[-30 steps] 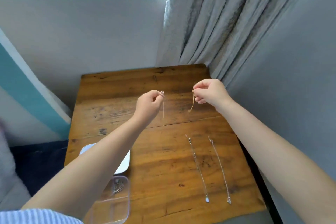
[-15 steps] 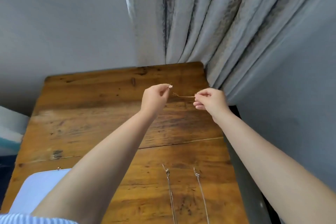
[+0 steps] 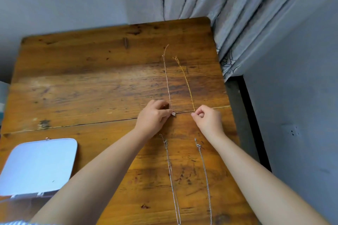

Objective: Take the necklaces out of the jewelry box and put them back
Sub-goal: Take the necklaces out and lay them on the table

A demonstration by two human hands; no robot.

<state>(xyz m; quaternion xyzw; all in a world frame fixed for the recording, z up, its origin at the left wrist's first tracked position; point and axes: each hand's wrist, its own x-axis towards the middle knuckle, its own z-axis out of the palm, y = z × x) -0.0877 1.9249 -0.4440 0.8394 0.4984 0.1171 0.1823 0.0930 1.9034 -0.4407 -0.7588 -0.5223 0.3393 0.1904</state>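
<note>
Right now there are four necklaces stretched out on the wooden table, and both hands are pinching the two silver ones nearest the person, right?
Not quite. The head view shows four necklaces on the wooden table, but the left hand pinches the rose-gold necklace and the right hand the gold necklace, the far pair. The two silver necklaces lie untouched nearer the person.

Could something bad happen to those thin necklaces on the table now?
Maybe. The gold chain under the right hand lies near the table's right edge, so a nudge might slide it off. The rose chain pinched by the left hand lies close beside it, so they could tangle. Both forearms reach over the two silver chains, so a sleeve or wrist could drag them.
</note>
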